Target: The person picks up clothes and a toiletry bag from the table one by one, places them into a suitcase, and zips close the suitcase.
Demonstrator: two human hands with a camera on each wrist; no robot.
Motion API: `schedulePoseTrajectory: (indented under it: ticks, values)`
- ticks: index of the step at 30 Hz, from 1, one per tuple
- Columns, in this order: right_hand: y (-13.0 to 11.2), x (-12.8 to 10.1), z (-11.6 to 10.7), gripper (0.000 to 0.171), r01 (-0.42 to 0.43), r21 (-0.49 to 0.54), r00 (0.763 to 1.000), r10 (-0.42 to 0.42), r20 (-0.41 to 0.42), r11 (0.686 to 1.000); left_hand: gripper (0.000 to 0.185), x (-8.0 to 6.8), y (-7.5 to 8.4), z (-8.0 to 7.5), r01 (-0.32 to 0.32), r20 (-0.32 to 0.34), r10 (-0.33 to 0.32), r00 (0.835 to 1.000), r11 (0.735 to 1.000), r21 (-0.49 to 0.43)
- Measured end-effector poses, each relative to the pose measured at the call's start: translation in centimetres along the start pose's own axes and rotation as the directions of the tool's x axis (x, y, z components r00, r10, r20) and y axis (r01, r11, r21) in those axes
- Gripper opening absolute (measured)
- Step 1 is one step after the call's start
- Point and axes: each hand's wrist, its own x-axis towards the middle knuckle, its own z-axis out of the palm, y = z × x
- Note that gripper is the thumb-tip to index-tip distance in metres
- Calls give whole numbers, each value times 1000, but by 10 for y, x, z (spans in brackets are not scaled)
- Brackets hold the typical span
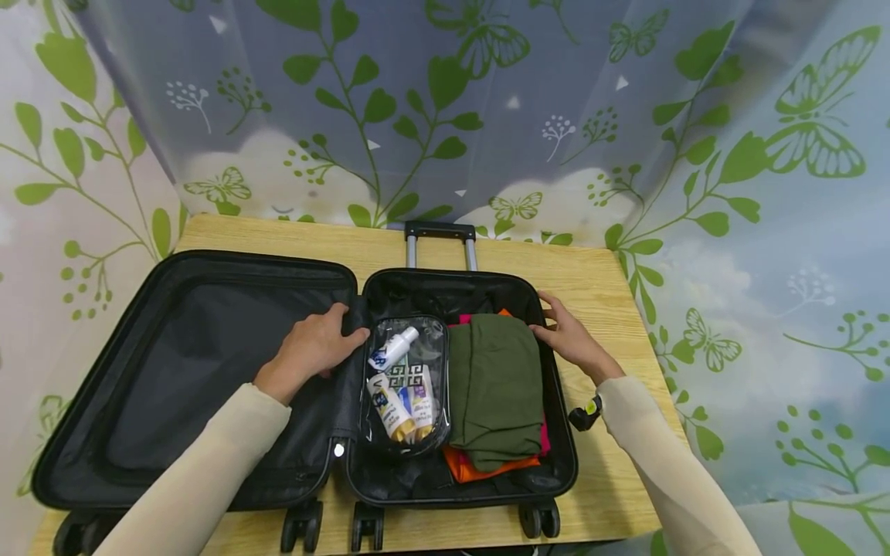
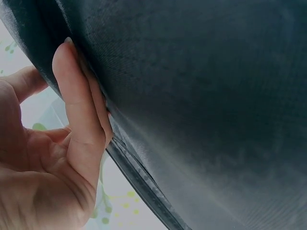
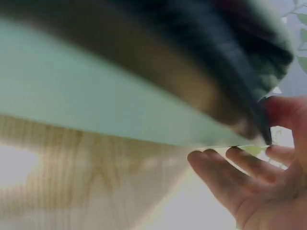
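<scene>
A black suitcase [image 1: 560, 432] lies open on a wooden table [image 1: 598, 286]. Its right half holds a clear toiletry pouch [image 1: 406, 386] with small bottles, a folded olive-green garment [image 1: 495, 378], and orange [image 1: 487, 466] and pink [image 1: 464, 318] clothes beneath. My left hand [image 1: 327, 340] rests at the centre hinge beside the pouch, its fingers [image 2: 72, 105] lying straight against the black lining [image 2: 206, 105]. My right hand [image 1: 559, 328] touches the right rim of the case by the green garment. In the right wrist view the right hand [image 3: 244, 172] shows loose fingers under the blurred shell [image 3: 230, 62].
The empty lid half [image 1: 208, 363] spreads to the left, almost to the table's left edge. The pull handle [image 1: 440, 232] sticks out at the back. Leaf-and-butterfly printed curtains [image 1: 445, 116] surround the table. Wheels [image 1: 302, 525] hang at the front edge.
</scene>
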Motion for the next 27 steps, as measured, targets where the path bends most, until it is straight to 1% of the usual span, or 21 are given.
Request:
schedulePoseTrajectory:
  ticks: [2, 6, 11, 16, 19, 21, 23, 27]
  values:
    - [3, -1, 1, 78, 22, 6, 1000, -22, 12, 1000, 77, 1, 0, 0, -3, 1, 3, 1000, 1000, 2]
    - [8, -2, 2, 78, 49, 5, 999, -49, 3, 999, 78, 3, -2, 0, -9, 3, 9, 1000, 1000, 5]
    - [10, -3, 4, 78, 53, 15, 999, -53, 9, 998, 78, 2, -4, -2, -7, 8, 7, 1000, 1000, 11]
    - [13, -3, 2, 75, 35, 60, 999, -36, 21, 998, 69, 0, -8, -8, -21, 18, 21, 1000, 1000, -5]
    - [15, -3, 2, 74, 33, 65, 999, -35, 22, 997, 62, 0, -14, -12, -32, 18, 32, 999, 999, -14]
    - [16, -3, 2, 73, 32, 69, 999, -33, 21, 997, 59, 0, -20, -16, -44, 7, 44, 999, 999, -9]
    - [17, -4, 2, 73, 33, 75, 999, -35, 20, 997, 56, -3, -27, -21, -63, -19, 63, 998, 998, 4]
    - [18, -5, 3, 73, 32, 88, 999, -34, 21, 996, 53, -10, -42, -35, -85, -80, 88, 993, 996, 40]
